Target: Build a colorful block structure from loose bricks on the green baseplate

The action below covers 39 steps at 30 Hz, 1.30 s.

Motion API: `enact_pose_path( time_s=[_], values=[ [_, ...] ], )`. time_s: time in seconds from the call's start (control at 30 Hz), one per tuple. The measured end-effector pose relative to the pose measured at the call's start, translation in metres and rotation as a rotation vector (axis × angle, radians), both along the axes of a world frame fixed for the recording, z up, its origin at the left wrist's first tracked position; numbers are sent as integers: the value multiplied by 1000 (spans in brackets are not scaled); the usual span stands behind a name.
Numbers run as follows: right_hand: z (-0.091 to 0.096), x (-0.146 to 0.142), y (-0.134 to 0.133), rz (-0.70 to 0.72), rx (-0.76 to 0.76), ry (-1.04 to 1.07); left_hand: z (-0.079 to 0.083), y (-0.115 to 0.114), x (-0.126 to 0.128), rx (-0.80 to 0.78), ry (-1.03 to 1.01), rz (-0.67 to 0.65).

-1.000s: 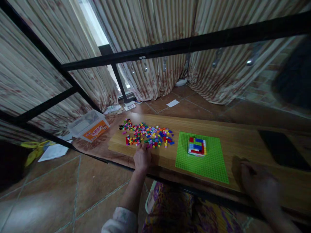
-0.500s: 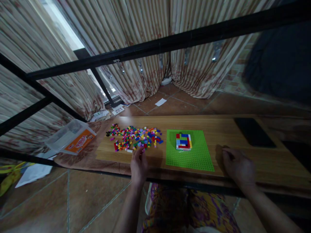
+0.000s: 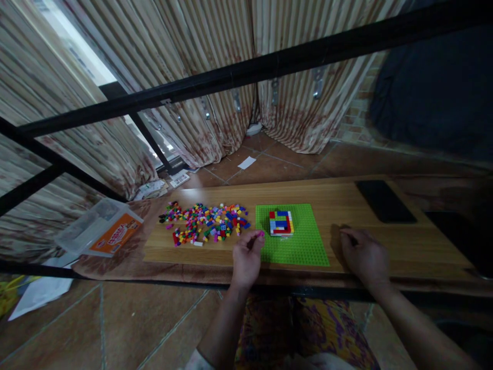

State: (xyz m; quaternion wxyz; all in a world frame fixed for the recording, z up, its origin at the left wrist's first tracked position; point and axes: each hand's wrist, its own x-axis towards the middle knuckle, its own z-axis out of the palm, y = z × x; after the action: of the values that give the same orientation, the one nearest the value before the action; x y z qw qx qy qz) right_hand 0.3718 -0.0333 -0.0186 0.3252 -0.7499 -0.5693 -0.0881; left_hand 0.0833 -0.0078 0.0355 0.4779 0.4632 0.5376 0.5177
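Note:
My left hand [image 3: 246, 255] is closed in a pinch on a small pink brick [image 3: 261, 234], held at the left edge of the green baseplate [image 3: 308, 246]. A small stack of red, blue, yellow and white bricks [image 3: 281, 223] stands on the baseplate's far part. A heap of loose coloured bricks [image 3: 204, 222] lies on the wooden board left of my left hand. My right hand [image 3: 364, 255] rests on the wood just right of the baseplate, fingers curled, with nothing seen in it.
A clear plastic box with an orange label [image 3: 102, 230] lies at the board's left end. A black phone [image 3: 385, 201] lies far right on the wooden board [image 3: 346, 195]. Black metal bars [image 3: 246, 77] cross overhead. Papers lie on the tiled floor [image 3: 115, 329].
My left hand left the brick heap and moved right to the baseplate's edge, now pinching a pink brick. My right hand stayed on the wood. The camera view shifted.

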Motion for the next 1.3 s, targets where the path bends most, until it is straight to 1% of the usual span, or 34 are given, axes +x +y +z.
enact_pose_path(
  time_s=[0.2, 0.33, 0.47, 0.67, 0.9, 1.03, 1.17, 1.23, 1.3],
  values=[
    [-1, 0, 0, 13, 7, 32, 5, 2, 13, -103, -158, -4],
    [-1, 0, 0, 4, 0, 36, 5, 2, 15, -127, -197, 12],
    [0, -1, 0, -13, -15, 29, 1, 4, 15, -95, -168, 1],
    [1, 0, 0, 13, -18, 36, -5, 5, 13, -46, -81, -3],
    [1, 0, -1, 9, -26, 27, -8, 8, 13, 69, 23, -32],
    [1, 0, -1, 4, -25, 18, -10, 6, 9, 133, 158, -18],
    [-1, 2, -2, 26, -2, -3, -12, 1, -7, 212, 465, 2],
    [-3, 4, -2, 24, -2, -23, -14, -3, -18, 222, 634, 40],
    [-5, 6, -3, 13, 4, -46, -17, -6, -29, 223, 749, 96]
  ],
)
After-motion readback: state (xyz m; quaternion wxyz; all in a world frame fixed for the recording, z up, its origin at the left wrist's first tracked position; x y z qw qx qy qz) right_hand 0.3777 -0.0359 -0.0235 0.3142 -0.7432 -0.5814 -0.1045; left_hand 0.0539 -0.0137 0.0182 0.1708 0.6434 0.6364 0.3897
